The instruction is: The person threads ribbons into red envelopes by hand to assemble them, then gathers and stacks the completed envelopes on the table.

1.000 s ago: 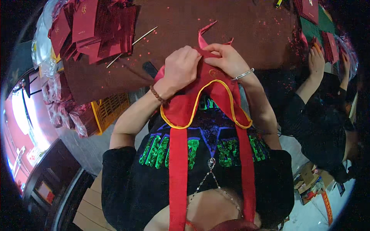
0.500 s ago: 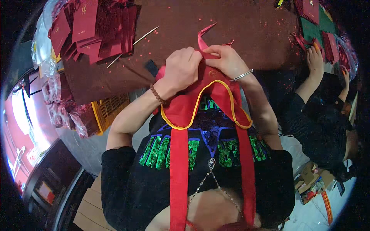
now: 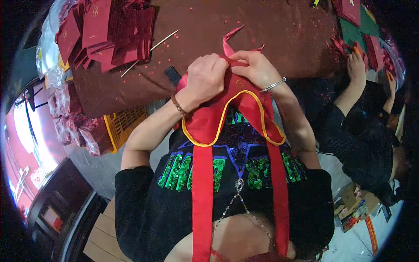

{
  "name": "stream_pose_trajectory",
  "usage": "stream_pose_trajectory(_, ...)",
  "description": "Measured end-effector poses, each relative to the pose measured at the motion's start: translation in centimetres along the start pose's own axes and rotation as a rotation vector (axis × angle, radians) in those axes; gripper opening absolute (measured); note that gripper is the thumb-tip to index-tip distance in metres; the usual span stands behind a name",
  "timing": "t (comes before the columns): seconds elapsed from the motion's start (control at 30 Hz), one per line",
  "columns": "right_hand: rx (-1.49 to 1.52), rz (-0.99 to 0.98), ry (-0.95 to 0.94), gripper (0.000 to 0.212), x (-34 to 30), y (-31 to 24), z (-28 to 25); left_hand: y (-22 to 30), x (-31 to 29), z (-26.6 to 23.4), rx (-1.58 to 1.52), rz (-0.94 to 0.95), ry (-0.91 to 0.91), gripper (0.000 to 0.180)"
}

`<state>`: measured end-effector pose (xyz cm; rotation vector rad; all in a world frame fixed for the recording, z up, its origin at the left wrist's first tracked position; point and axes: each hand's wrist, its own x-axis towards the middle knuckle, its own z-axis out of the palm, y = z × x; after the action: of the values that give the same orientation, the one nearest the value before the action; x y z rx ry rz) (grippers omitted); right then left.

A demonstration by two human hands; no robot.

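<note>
Black short-sleeved shirt [image 3: 139,196], green sequins [image 3: 174,172]; 2 red straps [image 3: 202,201]; brown bead bracelet [image 3: 178,106]; silver bangle [image 3: 276,84]; chain necklace [image 3: 224,212].

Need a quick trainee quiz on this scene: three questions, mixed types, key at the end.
1. Multiple choice: what colour is the wavy edging on the red apron? A) green B) yellow C) white
2. True or false: the bead bracelet is on the wrist of the right hand.
3. Short answer: what long, thin thing lies on the brown table cover beside the pile of dark red packets?

Key:
1. B
2. False: it is on the wrist of the left hand; the right wrist wears a metal bangle.
3. A pale stick.
</note>
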<state>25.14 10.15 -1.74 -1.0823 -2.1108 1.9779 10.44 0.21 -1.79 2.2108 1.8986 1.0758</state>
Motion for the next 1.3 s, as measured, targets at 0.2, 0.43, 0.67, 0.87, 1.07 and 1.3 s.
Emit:
stream_pose_trajectory(0.2, 0.099, -0.015, -0.027, 0.036, -0.1, 0.1, -0.1, -0.2, 0.0, -0.1, -0.097, 0.009, -0.009, 0.010)
stream_pose_trajectory(0.43, 0.074, -0.008, -0.021, 0.034, -0.3, 0.0, -0.7, 0.4, -0.3, 0.3, -0.217, -0.204, 0.007, 0.007)
stream_pose_trajectory(0.67, -0.136, -0.050, 0.020, 0.031, -0.8, -1.1, -0.1, 0.6, 0.1, -1.1, -0.205, -0.186, -0.080, 0.007)
stream_pose_trajectory(0.87, -0.153, -0.108, 0.051, 0.032, -0.5, -0.3, -0.2, 0.7, -0.3, -1.4, -0.233, -0.323, -0.088, 0.009)
stream_pose_trajectory(1.07, 0.007, 0.011, -0.049, 0.031, -0.4, -0.2, -0.4, 0.5, -0.3, -1.5, -0.317, -0.459, -0.138, 0.014)
stream_pose_trajectory(1.3, -0.061, -0.078, 0.019, 0.033, -0.6, -0.5, -0.4, 0.0, -0.3, -1.8, -0.299, -0.401, -0.155, 0.014)
